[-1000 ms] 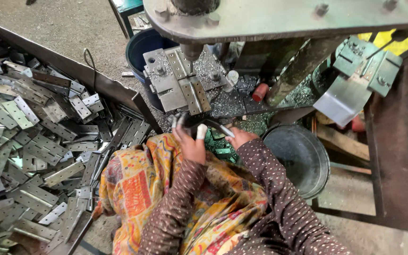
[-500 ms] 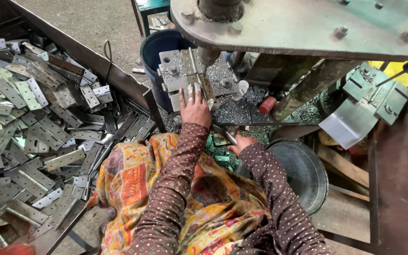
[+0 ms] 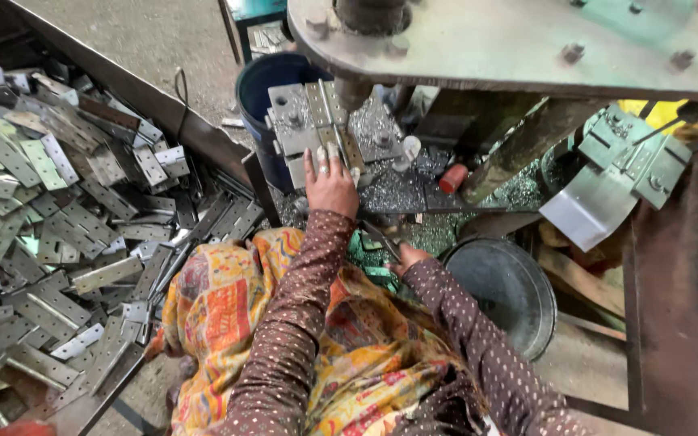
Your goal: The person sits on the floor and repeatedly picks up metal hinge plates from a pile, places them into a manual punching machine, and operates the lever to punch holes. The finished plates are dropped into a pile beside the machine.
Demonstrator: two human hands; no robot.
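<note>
My left hand (image 3: 330, 182) reaches forward onto the grey die block (image 3: 317, 129) of a press machine, fingers spread flat over a perforated metal hinge strip (image 3: 325, 109) lying on it. Lower down by my lap, my right hand (image 3: 404, 257) is closed around a thin metal strip (image 3: 380, 240) that points up and to the left. Both arms wear brown dotted sleeves. The big round press plate (image 3: 527, 40) hangs over the die. Shiny metal chips (image 3: 389, 190) cover the bed around the die.
A large heap of grey perforated hinge plates (image 3: 50, 218) fills a metal tray at left. A blue bucket (image 3: 264, 85) stands behind the die. A round dark pan (image 3: 506, 287) sits at right, near a red knob (image 3: 451, 178) and a green bracket (image 3: 632, 153).
My left hand moved up from my lap onto the die block and now lies flat on the strip. My right hand stayed low with its strip.
</note>
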